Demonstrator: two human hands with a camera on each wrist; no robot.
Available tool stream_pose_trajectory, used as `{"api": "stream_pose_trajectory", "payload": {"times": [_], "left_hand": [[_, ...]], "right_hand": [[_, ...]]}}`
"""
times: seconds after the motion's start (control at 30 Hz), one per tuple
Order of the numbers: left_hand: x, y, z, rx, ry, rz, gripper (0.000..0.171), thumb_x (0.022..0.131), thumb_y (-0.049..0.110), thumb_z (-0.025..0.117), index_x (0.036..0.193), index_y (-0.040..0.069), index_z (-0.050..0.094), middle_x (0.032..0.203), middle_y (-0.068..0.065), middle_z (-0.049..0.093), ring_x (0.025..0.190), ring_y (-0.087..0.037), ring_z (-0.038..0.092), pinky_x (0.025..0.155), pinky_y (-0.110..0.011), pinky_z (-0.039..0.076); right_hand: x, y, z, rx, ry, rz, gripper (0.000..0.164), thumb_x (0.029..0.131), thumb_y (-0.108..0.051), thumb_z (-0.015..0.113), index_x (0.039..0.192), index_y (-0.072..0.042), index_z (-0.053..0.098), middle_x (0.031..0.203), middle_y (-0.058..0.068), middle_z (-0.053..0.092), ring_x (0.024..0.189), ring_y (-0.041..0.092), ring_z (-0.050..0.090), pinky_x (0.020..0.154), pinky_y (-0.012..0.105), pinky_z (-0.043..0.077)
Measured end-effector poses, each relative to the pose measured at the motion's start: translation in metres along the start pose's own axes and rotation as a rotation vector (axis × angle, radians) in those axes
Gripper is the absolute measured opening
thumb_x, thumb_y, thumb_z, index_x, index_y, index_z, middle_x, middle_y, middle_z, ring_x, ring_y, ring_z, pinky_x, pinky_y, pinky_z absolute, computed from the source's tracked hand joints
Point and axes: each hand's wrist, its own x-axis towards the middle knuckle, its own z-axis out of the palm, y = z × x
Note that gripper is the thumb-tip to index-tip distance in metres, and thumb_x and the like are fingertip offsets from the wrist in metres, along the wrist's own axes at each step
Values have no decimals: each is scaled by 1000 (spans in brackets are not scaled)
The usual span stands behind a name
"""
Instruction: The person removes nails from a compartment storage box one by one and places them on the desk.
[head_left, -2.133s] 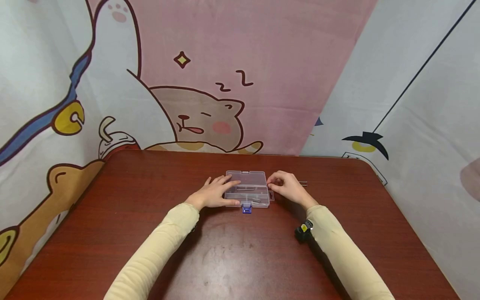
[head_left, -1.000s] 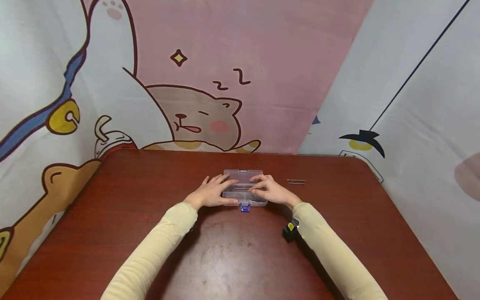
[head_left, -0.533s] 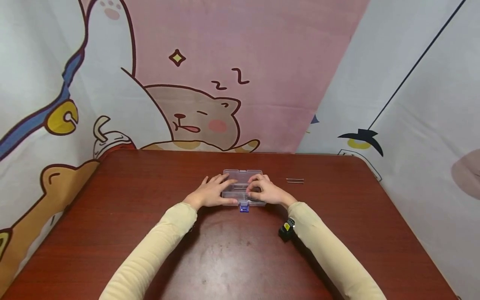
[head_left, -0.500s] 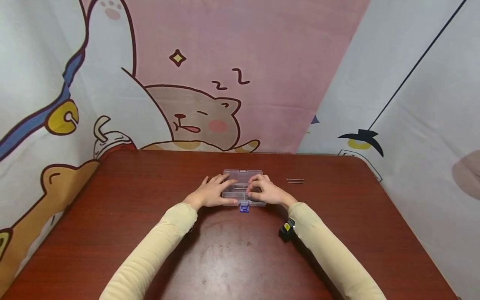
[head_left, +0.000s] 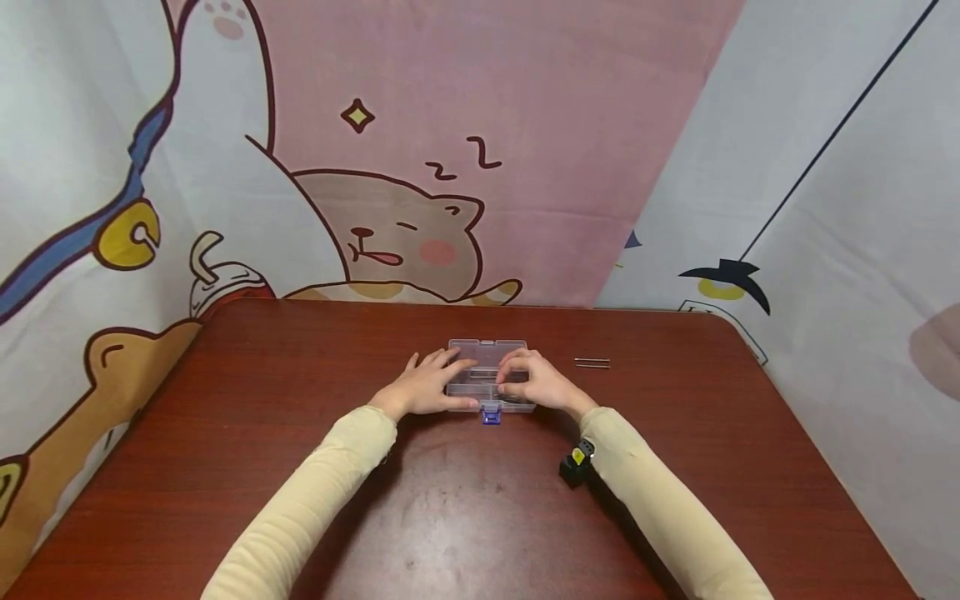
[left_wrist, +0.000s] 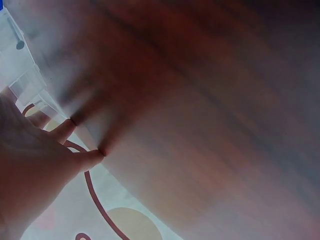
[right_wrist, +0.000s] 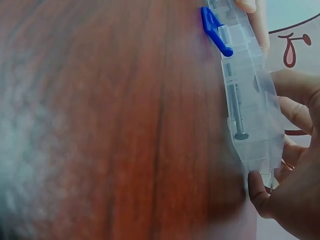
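Note:
In the head view, a clear plastic compartment box [head_left: 467,400] with a blue latch [head_left: 491,415] lies with its lid raised. My left hand [head_left: 422,388] spreads over its left side, fingers extended and thumb near the front edge. My right hand [head_left: 543,385] reaches into the right part, thumb and index finger curled close together; whether a nail sits between them is hidden. Through the front wall in the right wrist view, a flat-headed nail [right_wrist: 238,115] shows inside. There my right little finger [right_wrist: 257,189] rests beside the box's end.
Two thin metal nails [head_left: 592,363] lie side by side on the brown table [head_left: 465,517], right of the box. A cartoon-printed cloth [head_left: 555,150] hangs behind the table's back edge. A black wrist camera [head_left: 576,468] sits under the right wrist.
My right hand has moved left from beside the box into its right compartments, and its thumb and index finger have drawn closer together. My left hand has stayed on the box.

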Motion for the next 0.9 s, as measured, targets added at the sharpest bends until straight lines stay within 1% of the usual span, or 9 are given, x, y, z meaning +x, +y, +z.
{"api": "stream_pose_trajectory", "payload": {"times": [0.2, 0.33, 0.53, 0.63, 0.7, 0.77, 0.87, 0.9], "left_hand": [[1, 1, 0, 6, -1, -6, 80, 86, 69, 53, 151, 29, 33, 158, -12, 20, 143, -36, 17, 108, -65, 10], [1, 2, 1, 10, 3, -10, 80, 86, 69, 53, 151, 29, 33, 158, -12, 20, 143, -36, 18, 107, -65, 10], [1, 1, 3, 0, 0, -15, 79, 86, 68, 54, 152, 29, 32, 158, -12, 18, 143, -37, 17, 108, -65, 9], [1, 0, 4, 6, -1, -14, 80, 86, 69, 53, 152, 29, 31, 158, -12, 18, 143, -36, 17, 108, -65, 9], [2, 0, 4, 12, 2, -13, 80, 86, 69, 53, 152, 30, 31, 158, -12, 19, 143, -36, 17, 108, -65, 9], [2, 0, 4, 12, 7, -12, 80, 85, 69, 53, 151, 30, 32, 158, -12, 19, 143, -36, 18, 108, -65, 9], [1, 0, 4, 11, 15, -11, 79, 85, 69, 54, 151, 30, 33, 158, -12, 20, 142, -36, 18, 108, -65, 10], [1, 0, 4, 8, 16, -10, 79, 85, 69, 55, 151, 30, 33, 158, -12, 20, 142, -36, 18, 108, -65, 10]], "right_hand": [[-2, -2, -3, 76, 69, 34, 4, 84, -13, 75, 82, -13, 71, 108, 4, 59, 105, 23, 52, 89, 44, 42], [-4, -2, -6, 87, 121, 40, 4, 84, -12, 75, 85, -11, 72, 106, 4, 59, 103, 22, 53, 86, 43, 43], [-8, 4, -8, 96, 149, 28, 5, 84, -12, 75, 86, -9, 72, 103, 3, 61, 103, 20, 54, 86, 44, 43], [-9, 6, -10, 109, 158, 20, 4, 84, -9, 75, 86, -9, 72, 101, 3, 61, 101, 20, 54, 85, 42, 43], [-11, 6, -13, 128, 156, 24, 4, 84, -7, 74, 87, -7, 71, 102, 4, 60, 90, 21, 57, 76, 40, 48], [-11, 6, -15, 131, 157, 35, 4, 84, -6, 74, 87, -7, 71, 102, 5, 60, 86, 20, 56, 67, 39, 51], [-13, 5, -19, 127, 166, 34, 5, 84, -4, 73, 87, -7, 71, 102, 5, 60, 86, 21, 57, 70, 42, 51], [-13, 5, -21, 118, 172, 26, 5, 83, -3, 73, 86, -7, 70, 101, 5, 61, 90, 21, 57, 77, 43, 50]]}}
